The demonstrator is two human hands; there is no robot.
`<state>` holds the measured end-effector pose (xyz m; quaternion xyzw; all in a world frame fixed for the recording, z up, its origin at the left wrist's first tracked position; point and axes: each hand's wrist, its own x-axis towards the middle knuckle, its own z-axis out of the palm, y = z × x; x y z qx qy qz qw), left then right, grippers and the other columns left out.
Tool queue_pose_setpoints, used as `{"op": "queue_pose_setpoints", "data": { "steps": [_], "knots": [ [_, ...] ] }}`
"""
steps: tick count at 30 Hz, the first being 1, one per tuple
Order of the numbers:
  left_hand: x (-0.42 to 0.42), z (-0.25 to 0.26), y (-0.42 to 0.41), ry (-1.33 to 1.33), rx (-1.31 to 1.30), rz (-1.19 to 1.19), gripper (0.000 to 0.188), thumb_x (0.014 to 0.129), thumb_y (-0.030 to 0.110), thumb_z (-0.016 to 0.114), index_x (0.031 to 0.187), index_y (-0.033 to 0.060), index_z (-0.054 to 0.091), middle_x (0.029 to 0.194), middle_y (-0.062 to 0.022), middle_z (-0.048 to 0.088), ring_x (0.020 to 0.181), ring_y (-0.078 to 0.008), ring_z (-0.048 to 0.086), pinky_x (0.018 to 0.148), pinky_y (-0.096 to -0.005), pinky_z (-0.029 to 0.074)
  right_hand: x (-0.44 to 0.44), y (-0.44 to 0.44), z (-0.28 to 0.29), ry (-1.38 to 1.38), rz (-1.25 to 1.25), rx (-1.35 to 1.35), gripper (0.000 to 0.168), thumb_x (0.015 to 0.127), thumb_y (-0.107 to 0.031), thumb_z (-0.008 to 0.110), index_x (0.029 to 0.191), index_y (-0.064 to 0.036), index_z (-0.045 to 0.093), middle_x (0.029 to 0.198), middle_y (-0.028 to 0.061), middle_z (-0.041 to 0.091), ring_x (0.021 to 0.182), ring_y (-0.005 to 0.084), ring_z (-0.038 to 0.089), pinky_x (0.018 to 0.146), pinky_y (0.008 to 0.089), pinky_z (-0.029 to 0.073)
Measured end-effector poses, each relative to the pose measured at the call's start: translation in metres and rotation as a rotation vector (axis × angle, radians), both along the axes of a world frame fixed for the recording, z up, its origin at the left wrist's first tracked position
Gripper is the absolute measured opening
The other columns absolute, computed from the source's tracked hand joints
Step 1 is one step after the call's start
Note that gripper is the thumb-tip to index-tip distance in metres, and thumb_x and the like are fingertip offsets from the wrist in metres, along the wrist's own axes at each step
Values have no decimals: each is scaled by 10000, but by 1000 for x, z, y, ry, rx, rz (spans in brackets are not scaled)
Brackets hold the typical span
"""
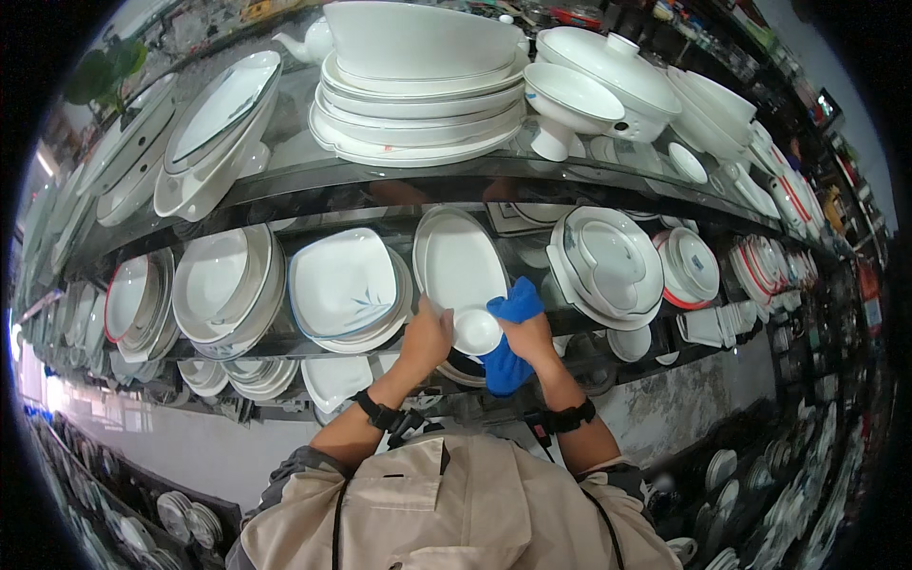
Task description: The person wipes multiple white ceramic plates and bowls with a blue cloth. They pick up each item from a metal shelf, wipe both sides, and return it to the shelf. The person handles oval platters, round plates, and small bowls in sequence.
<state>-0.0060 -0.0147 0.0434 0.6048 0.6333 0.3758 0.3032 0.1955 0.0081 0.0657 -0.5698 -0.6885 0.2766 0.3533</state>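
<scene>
In front of my body, between my two hands, is a small round white dish [477, 331]. My right hand [529, 338] grips a blue cloth [514, 303] against the dish's right side, and part of the cloth hangs below the hand. My left hand [427, 338] is at the dish's left side; its fingertips are partly hidden, so its hold on the dish is not certain. Just behind the hands, a long oval white platter [459, 263] leans upright on the middle shelf. A square white dish with a blue leaf pattern [343, 285] stands to its left.
Above, a dark glossy shelf [285, 178] bears a stack of white plates [420, 128], a footed bowl [573, 92] and a lidded tureen [613, 71]. Stacked round plates [613, 263] stand right of the platter, and bowls [214, 285] stand at the left. More dishes fill the lower shelves.
</scene>
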Motion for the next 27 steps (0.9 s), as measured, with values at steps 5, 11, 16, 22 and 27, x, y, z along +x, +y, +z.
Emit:
{"op": "queue_pose_setpoints", "data": {
  "steps": [5, 11, 16, 22, 27],
  "knots": [
    [3, -3, 8, 64, -38, 78, 529, 913, 191, 583, 1275, -133, 375, 812, -360, 631, 770, -530, 624, 707, -579, 498, 3, 21, -4, -35, 24, -128, 408, 846, -322, 691, 1116, -36, 582, 1070, 236, 650, 1011, 435, 617, 819, 465, 495],
    [6, 1, 14, 107, -80, 115, 532, 908, 194, 584, 1275, -134, 382, 799, -351, 633, 756, -533, 622, 706, -583, 496, 3, 35, -1, -78, 40, -183, 444, 839, -337, 692, 1154, -44, 582, 1107, 236, 651, 1027, 438, 617, 834, 475, 497],
    [13, 9, 16, 316, -173, 164, 647, 923, 280, 573, 1364, -141, 357, 784, -298, 666, 727, -470, 664, 673, -531, 534, 6, 41, -7, -97, 37, -172, 488, 828, -365, 693, 1179, -51, 567, 1107, 242, 650, 1028, 451, 611, 836, 485, 497],
    [18, 15, 18, 467, -249, 143, 690, 927, 319, 550, 1407, -121, 322, 769, -247, 687, 700, -420, 684, 642, -505, 544, 8, 43, -12, -174, -7, -182, 497, 815, -403, 694, 1145, -56, 560, 1075, 250, 653, 1001, 461, 615, 814, 502, 499],
    [15, 0, 20, 485, -135, 175, 670, 908, 294, 562, 1413, -103, 374, 696, -237, 668, 581, -396, 652, 529, -500, 515, -1, 32, 13, -180, -74, -224, 494, 810, -410, 701, 1127, -55, 567, 1050, 243, 664, 983, 460, 623, 791, 511, 502]
  ]
}}
